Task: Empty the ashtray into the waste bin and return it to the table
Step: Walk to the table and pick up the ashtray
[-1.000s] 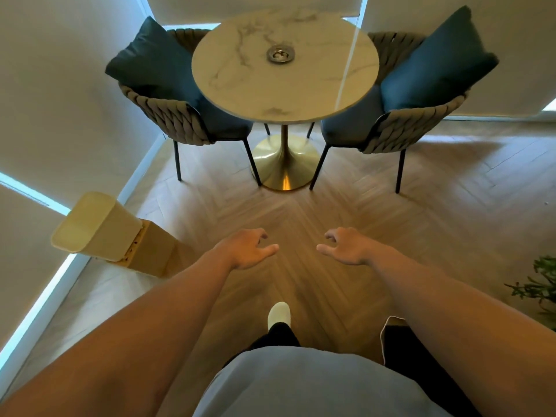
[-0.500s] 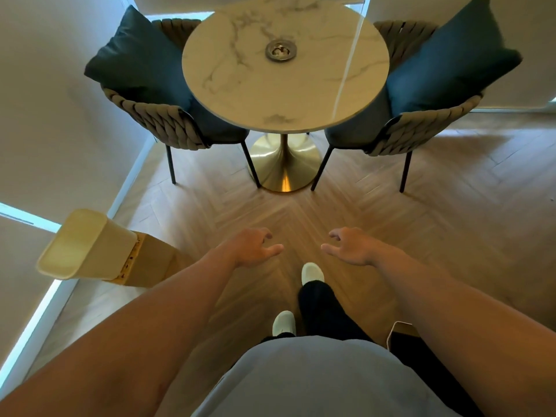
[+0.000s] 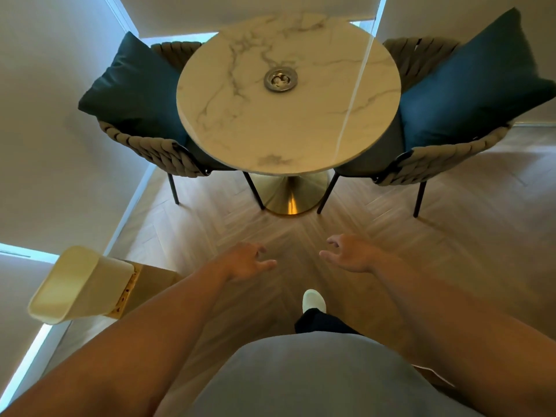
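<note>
Steel ashtray, one, on marble table; two chairs, two empty hands.

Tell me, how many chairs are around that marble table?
2: one woven chair left of the marble table, one woven chair right of it. Another behind the table could be hidden.

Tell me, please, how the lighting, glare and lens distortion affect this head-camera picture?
Head view: dim, warm room light, with cool daylight only at the blind edges; a thin bright streak of glare crosses the marble table; the ashtray stays sharp, glinting; wide-angle distortion bows the walls and tilts the waste bin; left hand and right hand look slightly soft.
</note>
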